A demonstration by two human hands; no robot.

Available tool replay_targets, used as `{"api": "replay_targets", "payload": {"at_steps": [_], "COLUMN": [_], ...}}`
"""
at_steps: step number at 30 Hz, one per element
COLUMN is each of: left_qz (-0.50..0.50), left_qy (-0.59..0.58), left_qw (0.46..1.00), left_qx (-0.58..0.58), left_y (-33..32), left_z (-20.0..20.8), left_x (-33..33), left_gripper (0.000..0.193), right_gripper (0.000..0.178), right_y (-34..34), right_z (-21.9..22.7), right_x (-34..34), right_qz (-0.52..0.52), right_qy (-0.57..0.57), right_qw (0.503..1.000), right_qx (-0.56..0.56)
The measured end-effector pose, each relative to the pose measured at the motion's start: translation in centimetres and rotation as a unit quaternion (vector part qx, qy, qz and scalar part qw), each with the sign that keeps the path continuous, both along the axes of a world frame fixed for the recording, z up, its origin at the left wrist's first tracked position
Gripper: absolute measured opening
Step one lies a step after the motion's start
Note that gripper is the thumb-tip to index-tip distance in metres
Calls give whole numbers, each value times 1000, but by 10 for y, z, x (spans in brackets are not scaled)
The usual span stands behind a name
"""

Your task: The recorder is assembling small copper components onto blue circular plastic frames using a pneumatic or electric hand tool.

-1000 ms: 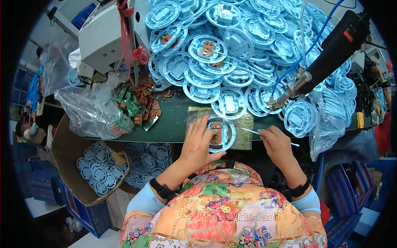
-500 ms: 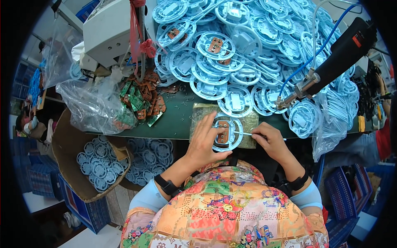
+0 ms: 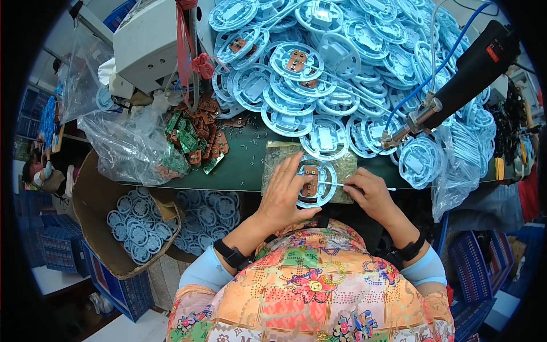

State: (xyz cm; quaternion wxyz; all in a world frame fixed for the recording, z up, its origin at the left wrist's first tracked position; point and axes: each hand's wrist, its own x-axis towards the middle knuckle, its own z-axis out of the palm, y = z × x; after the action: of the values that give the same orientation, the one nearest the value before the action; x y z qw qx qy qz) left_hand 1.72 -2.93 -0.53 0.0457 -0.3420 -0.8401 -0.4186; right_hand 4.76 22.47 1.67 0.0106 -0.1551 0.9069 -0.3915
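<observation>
Your left hand [image 3: 282,192] grips the blue ring [image 3: 334,174] by its left side, on the mat [image 3: 345,163] at the near edge of the table [image 3: 242,171], a brown board [image 3: 310,181] inside it. Your right hand [image 3: 367,191] pinches a white stick [image 3: 340,184], one end over the ring's right rim

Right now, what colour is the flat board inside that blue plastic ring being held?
The flat board is reddish brown; best in the head view.
</observation>
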Motion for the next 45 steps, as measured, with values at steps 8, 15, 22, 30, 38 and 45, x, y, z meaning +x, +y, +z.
{"api": "replay_targets", "payload": {"at_steps": [8,15,22,30,38,45], "left_qz": [-8,-5,-4,32,78,94], "left_qy": [-1,-3,3,67,95,103], "left_qw": [998,997,997,997,992,989], "left_qx": [-55,-72,-81,-37,-38,-50], "left_y": [0,-1,-1,13,23,26], "left_z": [11,15,21,10,8,11], "left_x": [-1,2,-1,-6,-5,-3], "left_gripper": [69,70,68,43,40,35], "right_gripper": [12,37,40,39,48,41], "right_y": [-5,48,50,2,-42,-59], "right_z": [-6,66,156,195,176,171], "right_x": [2,-19,-93,-81,-72,-65], "right_qz": [-11,-296,-125,-118,-28,-50], "right_qy": [107,362,200,202,135,174], "right_qw": [993,871,887,876,907,899], "right_qx": [53,-152,-396,-421,-397,-398]}}
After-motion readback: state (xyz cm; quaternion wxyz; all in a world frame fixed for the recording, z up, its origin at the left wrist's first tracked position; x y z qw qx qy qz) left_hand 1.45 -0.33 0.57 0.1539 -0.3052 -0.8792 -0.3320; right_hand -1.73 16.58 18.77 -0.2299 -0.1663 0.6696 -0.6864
